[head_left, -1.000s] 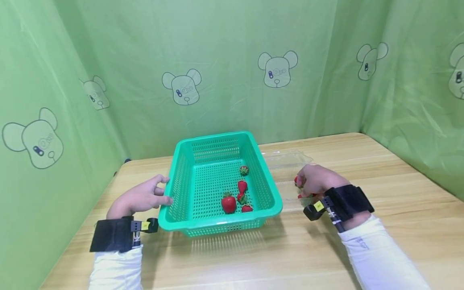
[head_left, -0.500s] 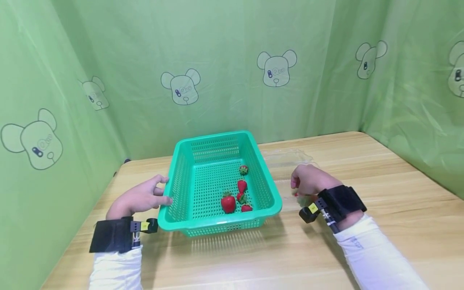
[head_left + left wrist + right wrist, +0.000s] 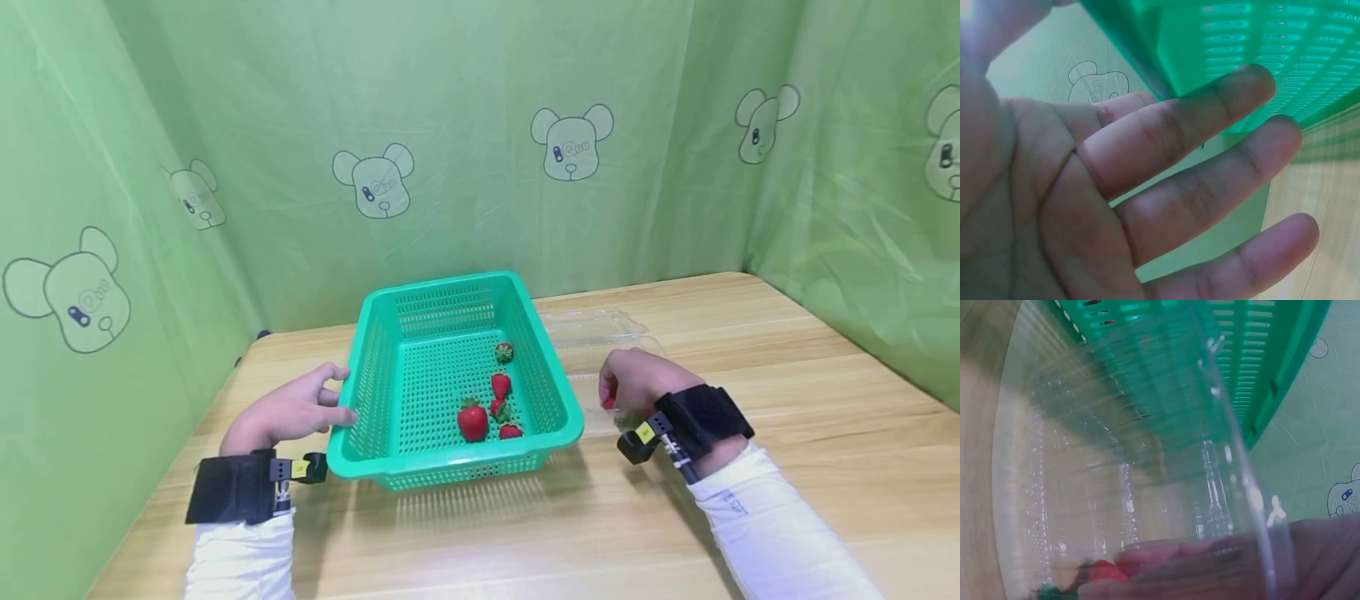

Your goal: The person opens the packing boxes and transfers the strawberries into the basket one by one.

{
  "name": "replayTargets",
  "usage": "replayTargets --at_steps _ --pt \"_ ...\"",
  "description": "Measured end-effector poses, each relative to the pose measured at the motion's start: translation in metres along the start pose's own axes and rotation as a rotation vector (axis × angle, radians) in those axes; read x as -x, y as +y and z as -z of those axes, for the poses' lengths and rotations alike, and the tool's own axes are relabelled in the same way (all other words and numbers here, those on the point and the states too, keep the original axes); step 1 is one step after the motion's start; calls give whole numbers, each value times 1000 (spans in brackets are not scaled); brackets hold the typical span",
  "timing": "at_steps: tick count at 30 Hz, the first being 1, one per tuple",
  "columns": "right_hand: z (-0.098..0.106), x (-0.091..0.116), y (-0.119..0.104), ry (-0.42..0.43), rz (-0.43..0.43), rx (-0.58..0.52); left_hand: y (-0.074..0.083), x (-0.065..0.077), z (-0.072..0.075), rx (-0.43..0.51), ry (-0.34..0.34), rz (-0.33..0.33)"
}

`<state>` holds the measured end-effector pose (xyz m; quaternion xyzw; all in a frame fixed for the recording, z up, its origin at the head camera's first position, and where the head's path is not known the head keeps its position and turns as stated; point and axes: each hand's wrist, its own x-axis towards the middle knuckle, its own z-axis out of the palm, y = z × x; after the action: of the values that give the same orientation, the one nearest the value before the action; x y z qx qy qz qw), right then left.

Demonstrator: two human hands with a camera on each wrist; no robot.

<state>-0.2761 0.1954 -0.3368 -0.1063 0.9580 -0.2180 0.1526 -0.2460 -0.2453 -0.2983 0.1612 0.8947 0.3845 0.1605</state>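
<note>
My left hand (image 3: 296,406) holds the left rim of a green plastic basket (image 3: 450,461), its thumb over the edge. In the left wrist view, fingers (image 3: 1197,194) stretch out beneath the basket's side. Several red strawberries (image 3: 472,422) with green leaves lie on the basket's floor, toward its right side. To the right of the basket, my right hand (image 3: 641,381) reaches down into a clear plastic box (image 3: 588,360). It pinches a strawberry (image 3: 1107,570), mostly hidden by the fingers. Leaves (image 3: 1049,592) show beside it inside the box.
Everything stands on a light wooden table (image 3: 480,542). A green curtain (image 3: 465,233) printed with bear heads surrounds it at the back and sides. The clear box lies close against the basket's right side.
The right hand has shifted slightly left and lower within the clear box, and red now shows between its fingers. The left hand and basket have stayed in place.
</note>
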Motion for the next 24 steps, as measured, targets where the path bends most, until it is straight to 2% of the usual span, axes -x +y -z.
replayTargets --at_steps 6,13,24 --pt "1 0 0 7 13 -12 1 1 0 -2 -1 4" --pt "5 0 0 61 104 46 2 2 -1 -9 1 15" --pt "7 -1 -3 103 130 62 2 2 -1 0 -2 10"
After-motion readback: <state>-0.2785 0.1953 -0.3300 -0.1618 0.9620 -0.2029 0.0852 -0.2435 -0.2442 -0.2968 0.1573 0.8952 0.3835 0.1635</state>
